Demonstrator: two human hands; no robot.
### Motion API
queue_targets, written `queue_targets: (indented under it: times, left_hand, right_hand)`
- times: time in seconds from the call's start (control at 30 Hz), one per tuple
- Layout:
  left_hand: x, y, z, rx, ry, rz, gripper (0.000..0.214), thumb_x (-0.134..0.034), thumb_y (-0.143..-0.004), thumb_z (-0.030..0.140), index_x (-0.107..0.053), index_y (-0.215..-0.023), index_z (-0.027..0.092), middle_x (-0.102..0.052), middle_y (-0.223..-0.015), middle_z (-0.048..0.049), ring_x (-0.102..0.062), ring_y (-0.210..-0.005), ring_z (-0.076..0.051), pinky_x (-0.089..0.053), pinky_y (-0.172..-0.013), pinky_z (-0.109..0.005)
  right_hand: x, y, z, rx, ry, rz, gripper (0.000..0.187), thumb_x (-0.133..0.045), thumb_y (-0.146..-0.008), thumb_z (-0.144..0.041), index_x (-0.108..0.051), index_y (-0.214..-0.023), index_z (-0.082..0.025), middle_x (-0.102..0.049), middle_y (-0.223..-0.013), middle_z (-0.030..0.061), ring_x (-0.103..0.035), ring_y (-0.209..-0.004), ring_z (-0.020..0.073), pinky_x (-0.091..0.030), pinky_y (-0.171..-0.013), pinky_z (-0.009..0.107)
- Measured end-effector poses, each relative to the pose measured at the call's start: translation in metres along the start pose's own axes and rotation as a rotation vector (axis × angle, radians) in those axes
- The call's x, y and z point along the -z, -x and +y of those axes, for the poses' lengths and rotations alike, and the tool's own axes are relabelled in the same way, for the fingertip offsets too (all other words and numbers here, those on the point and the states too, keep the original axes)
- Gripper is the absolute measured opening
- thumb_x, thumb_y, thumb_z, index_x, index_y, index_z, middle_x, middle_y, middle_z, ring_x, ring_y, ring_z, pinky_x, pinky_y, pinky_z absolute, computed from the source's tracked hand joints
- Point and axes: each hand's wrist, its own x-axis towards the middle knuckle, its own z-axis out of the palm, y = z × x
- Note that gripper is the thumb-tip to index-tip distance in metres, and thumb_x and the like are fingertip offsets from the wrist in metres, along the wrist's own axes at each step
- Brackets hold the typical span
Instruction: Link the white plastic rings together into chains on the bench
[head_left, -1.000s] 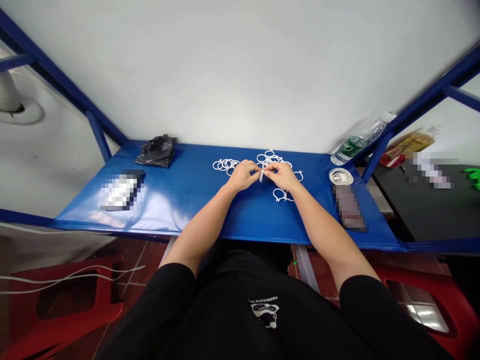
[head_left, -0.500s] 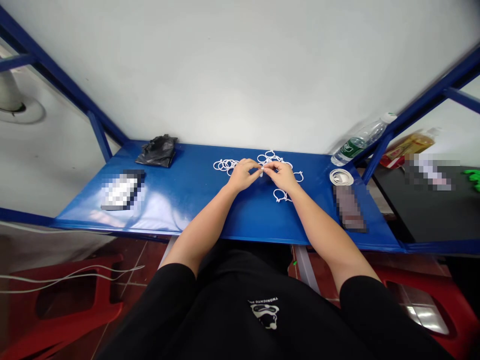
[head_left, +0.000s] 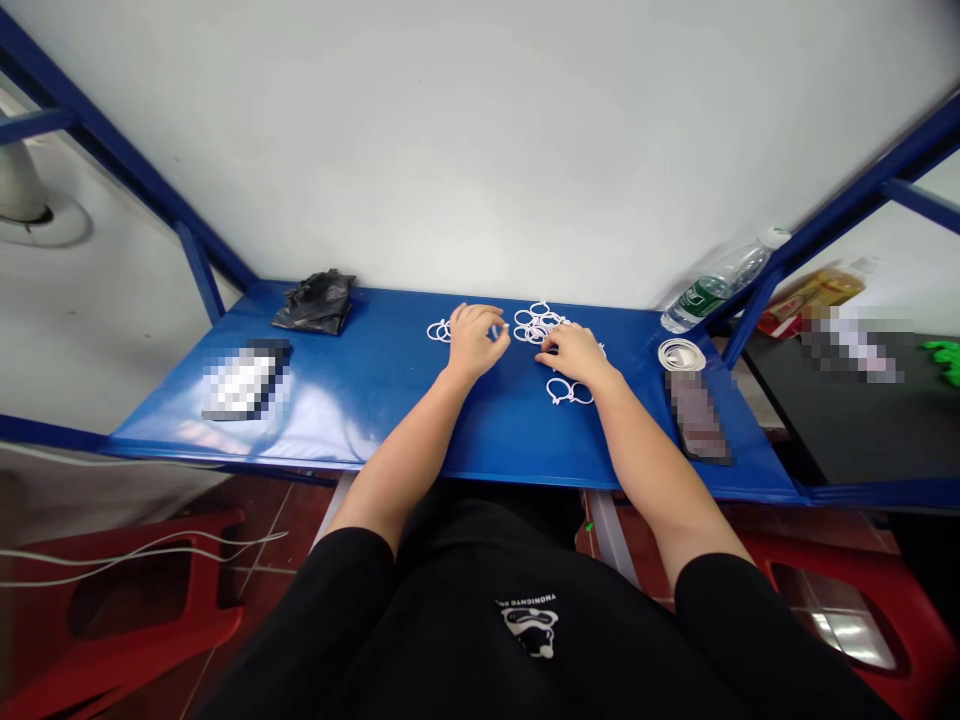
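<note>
On the blue table (head_left: pixel 390 410), my left hand (head_left: pixel 471 342) rests with its fingers curled, pinching a small white ring beside a row of white rings (head_left: pixel 437 330) to its left. My right hand (head_left: pixel 576 353) lies a little to the right. Its fingertips are pressed together on the near edge of a heap of white rings (head_left: pixel 540 320). Two more white rings (head_left: pixel 566 392) lie by my right wrist. The hands are apart.
A crumpled black bag (head_left: pixel 315 300) sits at the back left and a blurred flat object (head_left: pixel 244 382) at the left. A roll of white tape (head_left: pixel 681 353), a blurred dark object (head_left: pixel 697 415) and a lying plastic bottle (head_left: pixel 720 278) are at the right. Red stools (head_left: pixel 112 600) stand below.
My hands were together at the table's middle, working one white ring. They have parted: the left went up-left toward the row of rings, the right reached to the heap.
</note>
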Motion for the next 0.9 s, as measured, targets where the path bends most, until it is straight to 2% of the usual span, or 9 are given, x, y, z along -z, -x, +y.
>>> queue_targets:
  times: [0.1,0.2,0.33,0.47,0.57,0.67,0.8,0.9]
  left_hand:
    - [0.005,-0.002,-0.011,0.086,-0.114,0.107,0.017,-0.071,-0.084,0.01,-0.065,-0.078,0.025,-0.077,-0.113,-0.007,-0.064,-0.122,-0.034,-0.018,-0.129,-0.068]
    - [0.009,-0.002,-0.022,0.176,-0.157,0.132,0.019,-0.073,-0.081,0.009,-0.064,-0.075,0.024,-0.074,-0.111,-0.0087,-0.06,-0.126,-0.037,-0.01,-0.129,-0.073]
    - [0.012,-0.002,-0.025,0.303,-0.188,0.064,0.013,-0.073,-0.082,0.012,-0.069,-0.08,0.024,-0.072,-0.117,-0.0111,-0.055,-0.131,-0.039,-0.006,-0.128,-0.076]
    - [0.013,-0.001,-0.018,0.32,-0.269,-0.042,0.015,-0.07,-0.088,0.017,-0.076,-0.096,0.027,-0.071,-0.128,-0.01,-0.053,-0.136,-0.037,-0.011,-0.129,-0.073]
    - [0.01,-0.001,-0.011,0.244,-0.253,-0.141,0.017,-0.07,-0.092,0.023,-0.078,-0.106,0.028,-0.07,-0.134,-0.009,-0.055,-0.137,-0.035,-0.02,-0.129,-0.066]
    - [0.004,0.0,-0.005,0.087,-0.172,-0.221,0.018,-0.072,-0.093,0.028,-0.079,-0.109,0.027,-0.072,-0.134,-0.0089,-0.059,-0.132,-0.033,-0.033,-0.124,-0.057]
    - [-0.004,0.004,0.0,-0.077,-0.091,-0.324,0.02,-0.073,-0.094,0.029,-0.08,-0.112,0.025,-0.074,-0.128,-0.0085,-0.063,-0.124,-0.031,-0.043,-0.113,-0.05]
    - [-0.006,0.005,0.002,-0.128,-0.073,-0.391,0.022,-0.074,-0.094,0.029,-0.08,-0.115,0.025,-0.077,-0.123,-0.0081,-0.066,-0.117,-0.029,-0.046,-0.108,-0.048]
  right_hand:
    - [-0.001,0.001,-0.002,0.006,0.01,-0.02,0.013,-0.079,-0.086,-0.039,-0.08,-0.082,-0.027,-0.076,-0.1,0.0083,-0.063,-0.104,0.0328,-0.046,-0.099,0.053]
    - [0.004,0.001,-0.004,-0.017,0.004,-0.042,0.014,-0.072,-0.09,-0.036,-0.083,-0.092,-0.029,-0.077,-0.107,0.0085,-0.063,-0.109,0.0347,-0.044,-0.102,0.055]
    - [0.016,0.002,0.003,-0.084,0.006,-0.045,0.025,-0.063,-0.092,-0.025,-0.085,-0.103,-0.03,-0.077,-0.116,0.0081,-0.064,-0.112,0.0343,-0.045,-0.103,0.054]
    - [0.026,0.004,0.016,-0.105,0.047,-0.109,0.033,-0.062,-0.086,-0.016,-0.085,-0.106,-0.029,-0.074,-0.126,0.0085,-0.062,-0.118,0.0341,-0.046,-0.106,0.053]
    - [0.033,0.007,0.022,-0.102,0.032,-0.228,0.039,-0.063,-0.084,-0.013,-0.086,-0.11,-0.031,-0.07,-0.137,0.0067,-0.061,-0.124,0.0341,-0.047,-0.111,0.051]
    - [0.036,0.009,0.023,-0.11,0.009,-0.29,0.041,-0.067,-0.084,-0.015,-0.085,-0.115,-0.034,-0.066,-0.144,0.0058,-0.059,-0.129,0.0356,-0.046,-0.113,0.053]
    - [0.031,0.008,0.019,-0.093,-0.003,-0.27,0.02,-0.077,-0.087,-0.028,-0.086,-0.104,-0.033,-0.066,-0.141,0.0076,-0.058,-0.129,0.0365,-0.046,-0.113,0.056]
    - [0.024,0.006,0.014,-0.038,-0.036,-0.199,0.008,-0.078,-0.089,-0.033,-0.085,-0.091,-0.029,-0.068,-0.134,0.0081,-0.059,-0.125,0.0354,-0.047,-0.111,0.056]
